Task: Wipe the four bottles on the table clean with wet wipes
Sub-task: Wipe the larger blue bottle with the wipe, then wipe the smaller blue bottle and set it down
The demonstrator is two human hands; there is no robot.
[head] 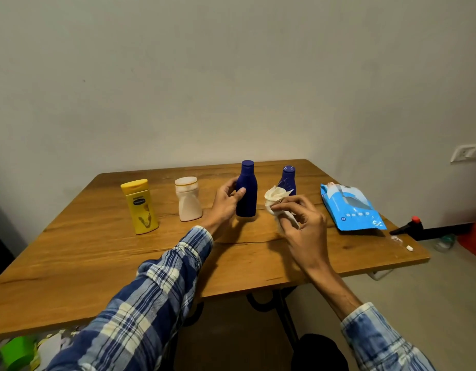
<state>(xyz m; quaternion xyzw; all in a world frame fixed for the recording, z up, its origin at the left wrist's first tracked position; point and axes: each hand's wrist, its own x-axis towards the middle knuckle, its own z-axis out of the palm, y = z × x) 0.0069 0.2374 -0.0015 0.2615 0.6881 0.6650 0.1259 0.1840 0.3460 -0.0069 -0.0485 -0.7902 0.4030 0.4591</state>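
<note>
Checked sleeves [140,311] reach out over the table [97,258], where the left hand [226,202] curls its fingers [230,184] round the upright big blue bottle [246,194] and the right hand [303,218] pinches a crumpled wet wipe [275,195] just beside it, so rubbing this bottle looks like the next job.

One view alone is given, taken from the person's head. The desk [79,266] is looked down upon from its near edge, the lens being turned forward toward the wall [231,76] behind. The left hand [226,202] and right hand [303,223] are caught mid-frame at arm's length, the sleeves [140,303] close below.
</note>
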